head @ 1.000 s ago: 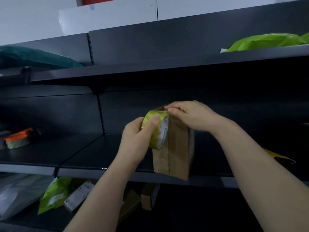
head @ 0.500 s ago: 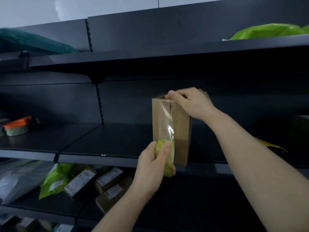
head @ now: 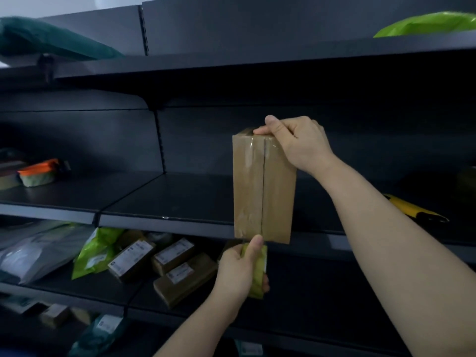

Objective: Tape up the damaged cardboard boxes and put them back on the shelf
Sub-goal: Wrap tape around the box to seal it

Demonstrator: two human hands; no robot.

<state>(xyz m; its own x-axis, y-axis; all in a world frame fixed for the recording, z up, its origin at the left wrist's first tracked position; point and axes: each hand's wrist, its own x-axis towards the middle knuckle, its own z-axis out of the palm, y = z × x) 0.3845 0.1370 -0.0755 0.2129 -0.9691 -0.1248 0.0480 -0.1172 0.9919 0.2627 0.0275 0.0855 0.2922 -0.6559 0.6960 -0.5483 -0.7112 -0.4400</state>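
Middle shelf [head: 167, 202] — orange-topped bundle [head: 38, 172] left, yellow object [head: 412, 210] right; lower shelf [head: 322, 292] — labelled boxes [head: 175, 253].

Dark metal shelving [head: 257, 27] fills the wall in front of me, its matt back panels joined by slotted uprights [head: 159, 140]. A strip of pale wall [head: 64, 6] shows above it at the top left. The light is dim, with deep shadow under the upper shelf [head: 231, 63].
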